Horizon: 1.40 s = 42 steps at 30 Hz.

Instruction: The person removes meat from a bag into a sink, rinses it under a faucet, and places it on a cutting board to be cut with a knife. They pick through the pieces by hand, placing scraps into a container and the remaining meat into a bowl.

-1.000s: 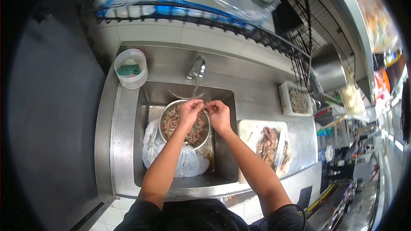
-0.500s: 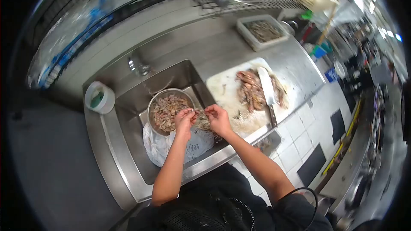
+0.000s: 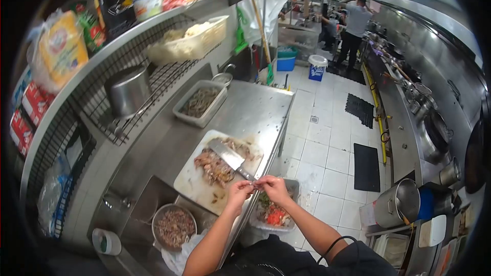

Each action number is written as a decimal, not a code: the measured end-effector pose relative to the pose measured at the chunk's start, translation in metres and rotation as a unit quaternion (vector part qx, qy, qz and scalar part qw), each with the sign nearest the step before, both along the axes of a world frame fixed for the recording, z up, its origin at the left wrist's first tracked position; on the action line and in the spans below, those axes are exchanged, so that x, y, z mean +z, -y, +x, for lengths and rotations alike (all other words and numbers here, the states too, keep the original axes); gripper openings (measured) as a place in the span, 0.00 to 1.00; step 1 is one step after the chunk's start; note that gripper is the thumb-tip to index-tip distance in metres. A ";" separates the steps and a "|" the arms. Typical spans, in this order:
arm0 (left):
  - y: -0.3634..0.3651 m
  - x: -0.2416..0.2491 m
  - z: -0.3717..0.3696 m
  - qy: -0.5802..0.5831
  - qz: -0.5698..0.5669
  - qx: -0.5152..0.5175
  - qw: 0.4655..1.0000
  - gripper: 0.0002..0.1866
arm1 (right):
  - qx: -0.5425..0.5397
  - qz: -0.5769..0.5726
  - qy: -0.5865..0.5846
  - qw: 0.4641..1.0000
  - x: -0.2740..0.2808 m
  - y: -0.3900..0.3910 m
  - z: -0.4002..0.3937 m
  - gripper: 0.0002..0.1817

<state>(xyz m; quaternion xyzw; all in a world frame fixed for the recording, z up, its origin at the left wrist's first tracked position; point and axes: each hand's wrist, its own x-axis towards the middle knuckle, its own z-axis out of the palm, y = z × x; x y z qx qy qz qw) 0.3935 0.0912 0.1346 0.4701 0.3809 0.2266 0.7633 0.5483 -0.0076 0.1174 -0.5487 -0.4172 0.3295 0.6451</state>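
Note:
My left hand point(image 3: 240, 195) and my right hand point(image 3: 272, 189) are close together over the counter's front edge, just below the knife handle. Both are closed in a pinch on a small pinkish piece point(image 3: 254, 184), possibly a shrimp, mostly hidden by the fingers. Beyond them a white cutting board point(image 3: 190, 186) bears a heap of brownish-pink seafood pieces point(image 3: 210, 167). A broad-bladed knife point(image 3: 226, 154) lies across that heap, its handle pointing towards my hands. To the left, a metal bowl point(image 3: 154, 227) of similar pieces sits in the sink point(image 3: 148, 194).
Below my hands stands a bin point(image 3: 293, 188) with red and green scraps. A tub point(image 3: 180, 114) of greyish shrimp-like pieces rests at the counter's back. A white bag point(image 3: 179, 256) lies beside the bowl. A person point(image 3: 355, 25) stands far down the aisle.
The view has swung right, towards the aisle. My hands have moved from above the sink, by the bowl, to the counter's front edge over the bin, still pinched together.

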 end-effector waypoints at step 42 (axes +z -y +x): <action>0.005 -0.059 0.211 -0.153 -0.065 -0.028 0.986 0.03 | -0.245 -0.023 0.055 0.968 -0.072 0.011 0.127 0.12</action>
